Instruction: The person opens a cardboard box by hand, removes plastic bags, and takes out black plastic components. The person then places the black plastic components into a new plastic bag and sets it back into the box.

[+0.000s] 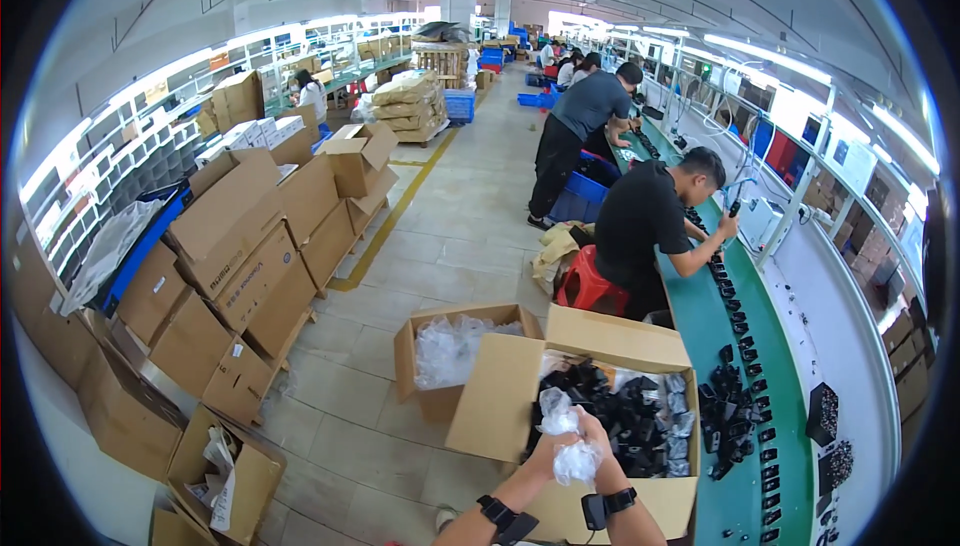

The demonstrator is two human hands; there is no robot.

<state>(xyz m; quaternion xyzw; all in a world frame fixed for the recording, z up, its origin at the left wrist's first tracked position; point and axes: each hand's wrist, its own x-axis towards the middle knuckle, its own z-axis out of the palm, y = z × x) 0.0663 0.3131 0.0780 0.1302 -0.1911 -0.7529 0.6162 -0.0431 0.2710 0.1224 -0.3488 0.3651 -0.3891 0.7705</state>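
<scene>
Both hands are meeting over an open cardboard box (600,346): the left hand (556,442) and the right hand (594,436) are closing together around a crumpled clear plastic bag (572,454), gripping it just above the box's near edge. Black plastic parts (630,416) are filling the box behind the bag. More black parts (735,406) are lying on the green conveyor belt (700,331) just to the right.

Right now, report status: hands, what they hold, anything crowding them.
Left hand and right hand both grip a clear plastic bag. Open carton of black parts directly beneath. Nothing blocking.
</scene>
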